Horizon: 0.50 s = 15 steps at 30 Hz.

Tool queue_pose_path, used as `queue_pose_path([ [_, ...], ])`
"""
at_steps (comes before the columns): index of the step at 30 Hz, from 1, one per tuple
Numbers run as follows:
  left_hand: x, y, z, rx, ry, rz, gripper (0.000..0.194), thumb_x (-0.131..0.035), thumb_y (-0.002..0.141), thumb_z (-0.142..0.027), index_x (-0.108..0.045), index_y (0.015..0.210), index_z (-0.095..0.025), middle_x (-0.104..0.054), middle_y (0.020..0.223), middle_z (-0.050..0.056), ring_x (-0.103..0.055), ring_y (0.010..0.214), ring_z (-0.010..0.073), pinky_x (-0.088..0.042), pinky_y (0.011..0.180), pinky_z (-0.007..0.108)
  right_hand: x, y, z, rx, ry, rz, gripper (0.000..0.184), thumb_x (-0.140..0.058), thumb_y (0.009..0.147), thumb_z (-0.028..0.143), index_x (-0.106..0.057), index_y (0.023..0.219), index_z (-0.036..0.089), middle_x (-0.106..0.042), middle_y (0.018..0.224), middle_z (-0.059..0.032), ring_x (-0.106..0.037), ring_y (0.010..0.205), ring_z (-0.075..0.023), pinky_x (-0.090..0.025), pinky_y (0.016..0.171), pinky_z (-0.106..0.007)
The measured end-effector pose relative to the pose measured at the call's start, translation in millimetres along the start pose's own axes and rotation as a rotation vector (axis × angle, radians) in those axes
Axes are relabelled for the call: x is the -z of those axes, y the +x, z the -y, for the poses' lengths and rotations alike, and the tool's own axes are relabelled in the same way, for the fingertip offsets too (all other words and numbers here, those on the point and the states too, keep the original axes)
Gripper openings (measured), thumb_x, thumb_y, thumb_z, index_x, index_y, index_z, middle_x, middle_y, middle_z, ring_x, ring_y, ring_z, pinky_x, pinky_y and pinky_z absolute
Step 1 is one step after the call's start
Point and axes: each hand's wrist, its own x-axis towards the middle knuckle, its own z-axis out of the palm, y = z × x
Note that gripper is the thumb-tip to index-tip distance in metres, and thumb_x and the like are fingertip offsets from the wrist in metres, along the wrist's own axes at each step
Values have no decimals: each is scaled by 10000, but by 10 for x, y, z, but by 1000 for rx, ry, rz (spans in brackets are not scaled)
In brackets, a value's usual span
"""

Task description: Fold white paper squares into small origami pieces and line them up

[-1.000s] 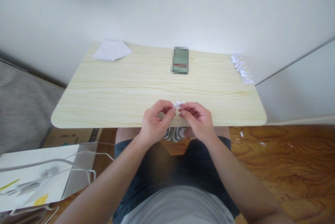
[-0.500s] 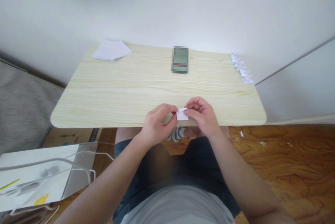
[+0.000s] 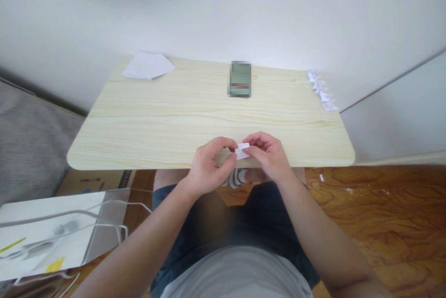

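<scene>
We have both hands at one small folded piece of paper (image 3: 239, 154), held in front of us just inside the counter's near edge, right of that edge's middle. Our left hand (image 3: 210, 166) pinches its left side between thumb and forefinger; our right hand (image 3: 273, 157) has its thumb pressed on the paper's face near the right side, with the fingers curled behind. Whether the paper rests on the counter (image 3: 167, 119) or is lifted off it, we cannot tell.

The upper part stands as a narrow flap, slightly askew to the part below. If our right thumb pressed while that flap was crooked, the crease would likely set off line. Pulling the hands apart with both pinches tight could tear so small a piece, and a loose pinch could let it spring open or drop over the near edge to the floor (image 3: 383, 223).

Beyond reach of that trouble, loose sheets (image 3: 148, 66) lie at the far left corner, where a brushing arm might slide them. A row of folded paper shapes (image 3: 318, 88) runs along the right edge toward the far right corner; a stray right elbow could knock some off.
</scene>
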Motion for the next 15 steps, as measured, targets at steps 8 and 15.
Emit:
queue_pose_path([
  [8,-91,13,48,87,-223,-49,102,-690,866,-220,-667,963,-197,-681,909,31,-644,853,170,-522,818,311,-22,1,-11,8,5,-7,65,-757,795,230,-730,852,216,-734,718,9,-681,651,-147,-545,628,-268],
  [15,-105,57,74,192,-429,-25,104,-692,863,-202,-643,955,-189,-658,881,26,-632,808,153,-515,762,292,38,-18,-1,62,-9,40,48,-738,818,229,-741,866,223,-732,732,14,-685,658,-147,-548,654,-278],
])
